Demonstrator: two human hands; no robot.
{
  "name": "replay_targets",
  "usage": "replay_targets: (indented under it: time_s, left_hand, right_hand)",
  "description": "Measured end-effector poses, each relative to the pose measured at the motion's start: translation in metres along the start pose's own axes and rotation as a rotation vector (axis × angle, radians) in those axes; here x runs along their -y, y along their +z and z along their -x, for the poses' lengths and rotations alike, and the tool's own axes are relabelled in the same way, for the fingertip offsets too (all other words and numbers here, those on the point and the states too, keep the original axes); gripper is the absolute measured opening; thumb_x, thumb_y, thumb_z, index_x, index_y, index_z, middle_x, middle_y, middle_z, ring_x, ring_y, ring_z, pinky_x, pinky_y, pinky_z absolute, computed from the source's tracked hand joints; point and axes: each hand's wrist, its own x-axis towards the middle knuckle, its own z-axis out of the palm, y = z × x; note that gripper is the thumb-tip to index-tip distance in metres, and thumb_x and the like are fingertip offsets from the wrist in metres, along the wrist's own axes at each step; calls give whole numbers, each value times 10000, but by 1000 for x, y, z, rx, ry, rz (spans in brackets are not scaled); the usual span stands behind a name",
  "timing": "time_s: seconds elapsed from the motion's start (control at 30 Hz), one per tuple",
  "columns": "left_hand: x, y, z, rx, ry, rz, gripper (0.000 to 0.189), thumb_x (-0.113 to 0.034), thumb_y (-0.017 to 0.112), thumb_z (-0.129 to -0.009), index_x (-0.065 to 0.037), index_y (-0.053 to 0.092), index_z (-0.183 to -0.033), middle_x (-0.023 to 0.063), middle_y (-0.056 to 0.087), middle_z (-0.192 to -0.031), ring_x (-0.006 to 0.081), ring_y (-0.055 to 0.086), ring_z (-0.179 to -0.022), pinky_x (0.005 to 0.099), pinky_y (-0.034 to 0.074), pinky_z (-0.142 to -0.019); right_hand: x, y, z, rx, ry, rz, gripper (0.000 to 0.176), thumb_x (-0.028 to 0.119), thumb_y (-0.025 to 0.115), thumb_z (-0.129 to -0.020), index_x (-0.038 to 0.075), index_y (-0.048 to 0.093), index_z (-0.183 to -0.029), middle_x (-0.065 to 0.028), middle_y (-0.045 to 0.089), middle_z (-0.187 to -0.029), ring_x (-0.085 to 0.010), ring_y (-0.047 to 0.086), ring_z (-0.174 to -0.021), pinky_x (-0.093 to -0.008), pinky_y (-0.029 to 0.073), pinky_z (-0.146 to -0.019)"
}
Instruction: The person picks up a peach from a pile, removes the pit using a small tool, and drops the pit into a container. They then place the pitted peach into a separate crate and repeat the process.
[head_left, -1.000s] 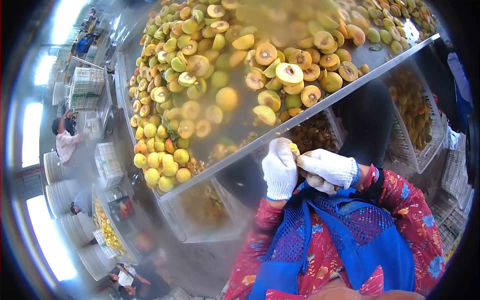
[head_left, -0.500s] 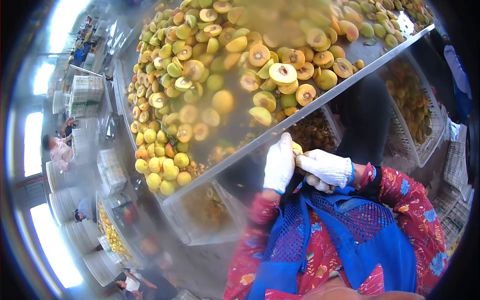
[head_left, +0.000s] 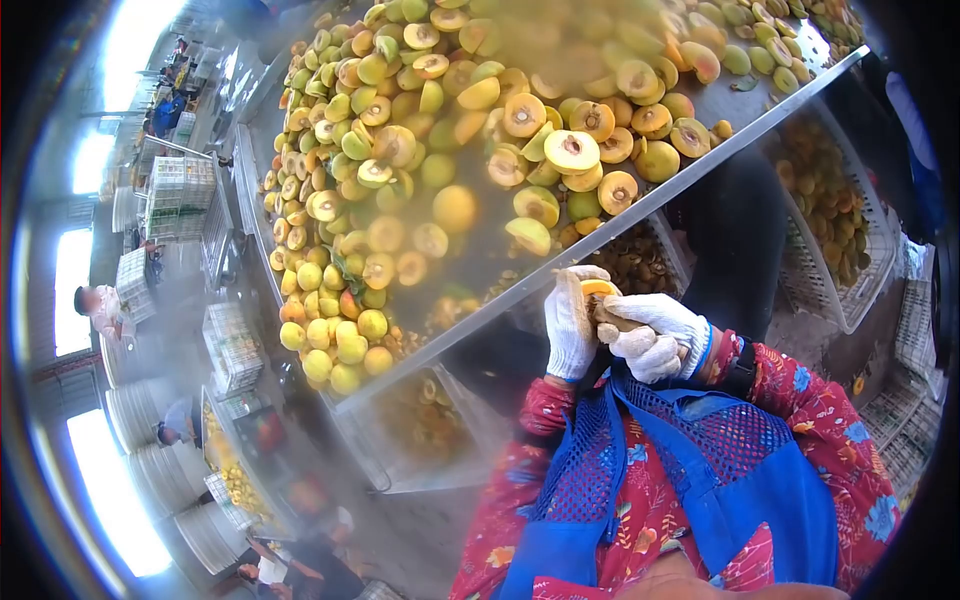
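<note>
My left hand (head_left: pixel 568 325), in a white knit glove, is closed around a peach half (head_left: pixel 599 287) whose orange cut face points up. My right hand (head_left: pixel 655 335), gloved too, presses against the fruit with curled fingers. Whatever lies inside its fist is hidden, though a small dark end shows by the fingers. Both hands meet just below the raised metal edge (head_left: pixel 600 240) of a sorting table. On that table lie many halved peaches (head_left: pixel 572 151), several with brown pits showing, and whole yellow peaches (head_left: pixel 351 348) at its near left corner.
Beneath the table edge stand a crate of brown pits (head_left: pixel 640 258) and a pale bin (head_left: pixel 375 450). A white crate of peach halves (head_left: pixel 850 300) is at right. Stacked white crates (head_left: pixel 180 195), round tubs (head_left: pixel 210 530) and other people (head_left: pixel 100 308) fill the left background.
Both hands have shifted slightly, and the peach half's orange cut face now shows between them. The whole view has moved a little. A person in the background now has a white crate beside them.
</note>
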Motion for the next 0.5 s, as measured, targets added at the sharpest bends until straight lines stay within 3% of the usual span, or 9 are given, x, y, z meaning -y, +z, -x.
replay_targets:
  time_s: [0.27, 0.37, 0.47, 0.5]
  left_hand:
    - [-18, 9, 7, -71, -12, -12, 602, -513, 344, -1099, 16, 629, -1050, 106, 676, -849, 167, 649, -764, 293, 526, -731]
    - [-17, 4, 9, -99, -48, -30, 543, -476, 376, -1103, 5, 626, -1072, 90, 674, -866, 149, 644, -798, 285, 523, -752]
    - [-14, -9, 15, -37, 89, -344, 470, -431, 416, -1102, -11, 626, -1087, 72, 671, -901, 133, 638, -838, 288, 522, -782]
    - [-22, -11, 19, 48, 56, -413, 412, -396, 440, -1100, -27, 624, -1099, 59, 663, -931, 124, 630, -883, 297, 519, -814]
  right_hand:
    - [-1, -9, -11, 285, 72, -116, 398, 401, 389, -1100, 41, 557, -1072, 72, 359, -579, -38, 327, -343, -235, 255, -324]
    - [0, -7, -14, 229, 57, -68, 409, 408, 399, -1096, 39, 570, -1052, 69, 370, -577, -41, 331, -350, -232, 254, -327]
    - [-5, 5, -12, -180, -28, 75, 428, 419, 426, -1086, 33, 587, -991, 37, 415, -548, -44, 325, -324, -219, 253, -287]
    - [-6, 7, -9, -215, -13, 117, 435, 432, 436, -1079, 47, 605, -969, 33, 429, -554, -49, 318, -331, -220, 248, -294]
